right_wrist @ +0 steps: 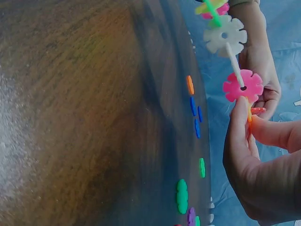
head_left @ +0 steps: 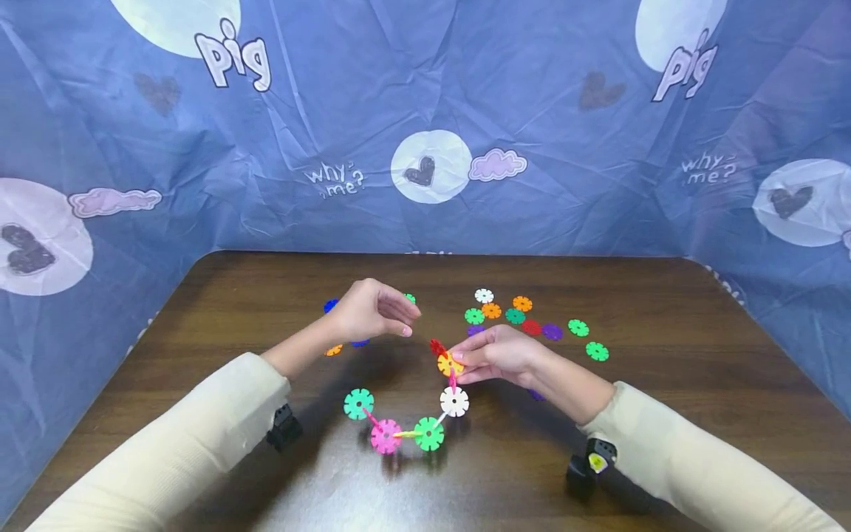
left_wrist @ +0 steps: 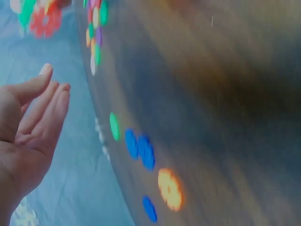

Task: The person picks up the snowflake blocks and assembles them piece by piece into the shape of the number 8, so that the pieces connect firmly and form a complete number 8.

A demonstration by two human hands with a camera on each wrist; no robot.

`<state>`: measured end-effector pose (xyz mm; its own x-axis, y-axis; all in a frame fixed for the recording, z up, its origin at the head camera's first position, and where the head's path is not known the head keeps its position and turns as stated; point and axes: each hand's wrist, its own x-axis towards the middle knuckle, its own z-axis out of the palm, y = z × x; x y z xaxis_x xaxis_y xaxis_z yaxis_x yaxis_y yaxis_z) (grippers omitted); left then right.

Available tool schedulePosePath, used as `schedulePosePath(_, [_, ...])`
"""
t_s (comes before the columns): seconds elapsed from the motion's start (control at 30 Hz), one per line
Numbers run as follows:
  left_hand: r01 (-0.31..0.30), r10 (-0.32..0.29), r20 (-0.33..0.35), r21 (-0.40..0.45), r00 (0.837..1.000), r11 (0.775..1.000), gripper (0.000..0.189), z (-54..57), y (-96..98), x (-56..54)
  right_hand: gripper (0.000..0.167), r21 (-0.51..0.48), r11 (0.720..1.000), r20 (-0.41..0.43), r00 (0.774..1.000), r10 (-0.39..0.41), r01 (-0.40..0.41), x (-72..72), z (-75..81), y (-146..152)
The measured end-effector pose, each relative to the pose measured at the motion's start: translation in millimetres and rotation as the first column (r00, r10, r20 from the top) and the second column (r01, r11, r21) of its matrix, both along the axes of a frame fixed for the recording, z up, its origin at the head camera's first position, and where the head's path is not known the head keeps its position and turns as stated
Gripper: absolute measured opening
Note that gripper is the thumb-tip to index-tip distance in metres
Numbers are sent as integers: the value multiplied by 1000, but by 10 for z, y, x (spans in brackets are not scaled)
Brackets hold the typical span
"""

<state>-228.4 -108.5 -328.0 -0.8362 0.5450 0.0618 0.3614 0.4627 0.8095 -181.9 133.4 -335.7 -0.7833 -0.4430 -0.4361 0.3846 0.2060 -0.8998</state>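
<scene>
Extending from the right hand (head_left: 501, 356), a chain (head_left: 425, 427) of slotted discs is suspended in a curve over the near middle of the desk (head_left: 638, 303); whether its lowest part is rested on the surface cannot be told. At its upper end an orange disc (head_left: 447, 367) is pinched between the right thumb and fingers, and a red disc (head_left: 436, 346), seen nearly edge-on, is joined to it. Below these a white disc (head_left: 455, 408), a green disc (head_left: 431, 442), a pink disc (head_left: 385, 445) and a teal disc (head_left: 359, 411) are linked by further discs turned edge-on. The right forearm is angled inward from the lower right, with the fingers directed leftward. The left hand (head_left: 368, 310) is raised to the left of the red disc, well apart from the chain; its fingers are extended rightward, the thumb is held apart beneath them, and nothing is grasped. Loose discs (head_left: 491, 311) are scattered beyond the right hand, and blue discs (head_left: 331, 304) are partly hidden behind the left.
</scene>
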Motion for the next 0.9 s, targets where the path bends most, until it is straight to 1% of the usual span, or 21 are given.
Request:
schedulePosePath(0.07, [-67,67,-12,-51,998,996,28,23,-90,-59,37,-4,1000,-7,1000,-6,6,-11,2,-1])
schedulePosePath(0.13, [-119,115,-40,-122,993,985,28,37,-171,-107,37,-10,1000,-15,1000,-8,8,-21,0,-1])
schedulePosePath(0.2, [-166,157,-60,-196,986,966,27,30,-237,-148,38,-20,1000,-16,1000,-12,12,-31,-9,-6])
schedulePosePath(0.23, [-179,166,-76,-229,983,957,26,12,-265,-169,38,-23,1000,-15,1000,-15,15,-37,-15,-8])
schedulePosePath(0.3, [-198,172,-112,-292,979,936,25,-40,-303,-204,38,-22,1000,-11,1000,-20,20,-45,-28,-12])
schedulePosePath(0.37, [-213,178,-131,-341,975,916,25,-110,-319,-233,38,-18,999,-5,1000,-27,27,-51,-41,-18])
schedulePosePath(0.5, [-215,148,-183,-433,972,876,29,-235,-295,-268,37,-4,999,7,999,-42,42,-57,-64,-22])
schedulePosePath(0.63, [-213,124,-206,-497,971,841,38,-280,-245,-280,36,7,998,5,998,-62,62,-67,-76,-19])
schedulePosePath(0.7, [-217,129,-202,-511,971,832,40,-275,-218,-283,36,6,997,1,997,-74,73,-75,-75,-12])
schedulePosePath(0.77, [-221,136,-198,-513,971,830,38,-267,-197,-286,36,3,997,1,997,-83,83,-81,-74,-4])
schedulePosePath(0.83, [-232,152,-196,-502,969,833,35,-263,-181,-292,36,-2,996,4,996,-88,88,-83,-73,4])
schedulePosePath(0.9, [-244,162,-205,-482,965,841,32,-266,-173,-297,36,-3,996,10,996,-91,91,-81,-75,10])
